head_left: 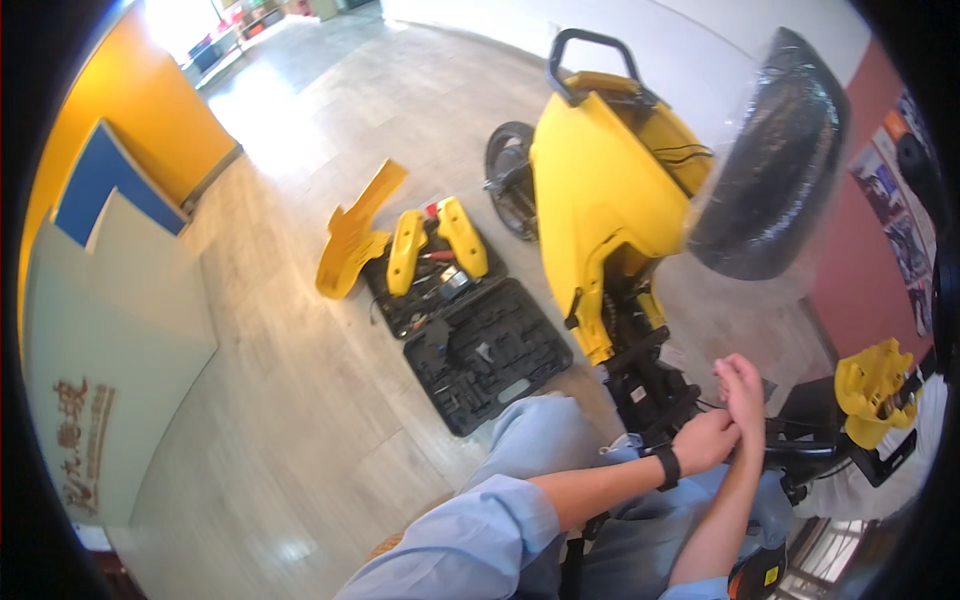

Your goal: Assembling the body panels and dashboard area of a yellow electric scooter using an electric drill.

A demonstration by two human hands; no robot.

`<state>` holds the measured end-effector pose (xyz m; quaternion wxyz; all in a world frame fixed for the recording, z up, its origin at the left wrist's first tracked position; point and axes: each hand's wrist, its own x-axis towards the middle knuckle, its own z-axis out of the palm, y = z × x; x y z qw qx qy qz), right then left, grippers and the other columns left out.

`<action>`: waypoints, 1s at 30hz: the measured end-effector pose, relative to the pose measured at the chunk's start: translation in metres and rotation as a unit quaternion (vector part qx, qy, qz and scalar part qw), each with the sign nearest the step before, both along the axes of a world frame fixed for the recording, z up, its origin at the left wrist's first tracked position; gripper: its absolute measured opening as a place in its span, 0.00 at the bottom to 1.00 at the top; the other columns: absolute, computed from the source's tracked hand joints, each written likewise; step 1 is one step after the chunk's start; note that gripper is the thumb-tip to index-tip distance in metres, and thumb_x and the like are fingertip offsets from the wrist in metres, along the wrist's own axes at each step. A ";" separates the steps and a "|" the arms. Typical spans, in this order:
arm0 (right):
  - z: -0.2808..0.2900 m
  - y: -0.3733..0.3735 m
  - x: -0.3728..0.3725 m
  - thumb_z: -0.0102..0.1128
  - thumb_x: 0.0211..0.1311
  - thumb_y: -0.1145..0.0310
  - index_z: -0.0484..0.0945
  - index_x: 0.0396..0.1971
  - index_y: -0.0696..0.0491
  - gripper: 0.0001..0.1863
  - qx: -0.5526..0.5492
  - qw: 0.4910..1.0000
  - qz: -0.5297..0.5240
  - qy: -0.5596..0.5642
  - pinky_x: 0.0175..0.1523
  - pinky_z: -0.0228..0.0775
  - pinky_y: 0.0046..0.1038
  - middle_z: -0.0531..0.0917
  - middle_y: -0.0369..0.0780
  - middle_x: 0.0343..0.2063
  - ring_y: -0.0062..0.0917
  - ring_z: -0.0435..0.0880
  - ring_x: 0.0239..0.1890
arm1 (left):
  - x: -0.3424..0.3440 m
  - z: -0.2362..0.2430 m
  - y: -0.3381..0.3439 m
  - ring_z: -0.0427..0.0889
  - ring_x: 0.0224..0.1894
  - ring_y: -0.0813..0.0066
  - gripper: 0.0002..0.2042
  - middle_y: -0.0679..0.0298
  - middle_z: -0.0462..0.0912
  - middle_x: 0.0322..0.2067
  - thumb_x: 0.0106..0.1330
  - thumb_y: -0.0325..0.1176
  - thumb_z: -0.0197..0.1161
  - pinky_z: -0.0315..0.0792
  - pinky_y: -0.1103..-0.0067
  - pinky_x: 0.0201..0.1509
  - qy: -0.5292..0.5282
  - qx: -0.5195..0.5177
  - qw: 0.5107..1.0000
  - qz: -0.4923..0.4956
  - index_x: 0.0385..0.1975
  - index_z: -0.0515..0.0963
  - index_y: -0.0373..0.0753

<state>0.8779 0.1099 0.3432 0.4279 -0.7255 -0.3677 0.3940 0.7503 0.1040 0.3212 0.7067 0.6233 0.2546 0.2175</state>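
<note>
In front of the yellow scooter [580, 180], partly stripped of its panels, my two hands meet over its black floor frame [640, 390]. My left hand [705, 443], below a black wristband [667, 467], is closed, with its fingertips against my right wrist; whatever it may hold is hidden. Just beyond it, my right hand [740, 385] is raised with curled fingers. Nothing shows clearly between them, and the inside of the grip is hidden. A black steering column [800, 452] runs to the right of my wrists, with thin cables nearby.
An open black tool case [490, 350] lies on the floor at left, with yellow covers [405, 252] on it and a larger yellow panel [350, 235] beside it. The plastic-wrapped seat [775, 170] stands raised at right. A yellow front cover [876, 392] sits near the steering column.
</note>
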 end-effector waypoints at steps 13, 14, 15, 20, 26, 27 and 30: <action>-0.022 0.000 -0.011 0.53 0.69 0.63 0.71 0.28 0.51 0.10 -0.014 0.995 -0.023 0.097 0.23 0.52 0.14 0.63 0.26 0.16 0.08 0.59 0.17 | -0.011 -0.013 -0.009 0.80 0.37 0.45 0.16 0.45 0.81 0.31 0.64 0.39 0.49 0.73 0.58 0.42 0.024 0.000 0.998 0.050 0.31 0.77 0.32; -0.021 0.002 -0.014 0.52 0.70 0.63 0.70 0.29 0.51 0.10 -0.019 0.993 -0.023 0.112 0.23 0.52 0.15 0.62 0.26 0.16 0.08 0.59 0.18 | -0.012 -0.013 -0.009 0.80 0.36 0.45 0.15 0.45 0.81 0.31 0.63 0.39 0.49 0.73 0.58 0.42 0.023 -0.006 0.998 0.061 0.30 0.77 0.31; -0.021 0.003 -0.017 0.52 0.70 0.63 0.70 0.29 0.51 0.10 -0.023 0.993 -0.020 0.112 0.23 0.52 0.15 0.62 0.26 0.16 0.08 0.59 0.18 | -0.013 -0.015 -0.009 0.80 0.36 0.45 0.15 0.45 0.81 0.31 0.63 0.39 0.49 0.73 0.58 0.42 0.024 -0.009 0.998 0.064 0.30 0.77 0.31; -0.018 0.008 -0.028 0.51 0.70 0.63 0.70 0.30 0.51 0.09 -0.017 0.990 -0.043 0.130 0.24 0.52 0.16 0.62 0.26 0.16 0.09 0.59 0.19 | -0.023 -0.011 -0.004 0.81 0.36 0.46 0.15 0.45 0.81 0.29 0.63 0.39 0.49 0.74 0.58 0.42 0.029 -0.011 0.997 0.072 0.29 0.77 0.32; -0.025 0.013 -0.034 0.51 0.70 0.64 0.70 0.31 0.51 0.08 0.000 0.986 -0.042 0.163 0.25 0.52 0.16 0.63 0.27 0.17 0.10 0.60 0.19 | -0.035 -0.009 0.003 0.81 0.36 0.46 0.15 0.45 0.81 0.30 0.63 0.39 0.49 0.74 0.58 0.42 0.033 -0.004 0.997 0.068 0.30 0.77 0.32; -0.026 0.014 -0.034 0.51 0.70 0.64 0.70 0.31 0.51 0.08 0.000 0.986 -0.042 0.162 0.25 0.52 0.16 0.63 0.27 0.17 0.10 0.60 0.19 | -0.036 -0.009 0.004 0.81 0.36 0.46 0.15 0.45 0.81 0.30 0.63 0.39 0.49 0.74 0.58 0.42 0.032 -0.004 0.997 0.069 0.30 0.77 0.32; -0.021 0.014 -0.040 0.52 0.70 0.65 0.70 0.31 0.51 0.08 0.015 0.984 -0.059 0.167 0.25 0.53 0.17 0.63 0.28 0.18 0.10 0.61 0.20 | -0.039 -0.007 0.004 0.81 0.35 0.46 0.15 0.45 0.81 0.30 0.63 0.39 0.49 0.74 0.58 0.42 0.038 -0.011 0.997 0.061 0.30 0.77 0.32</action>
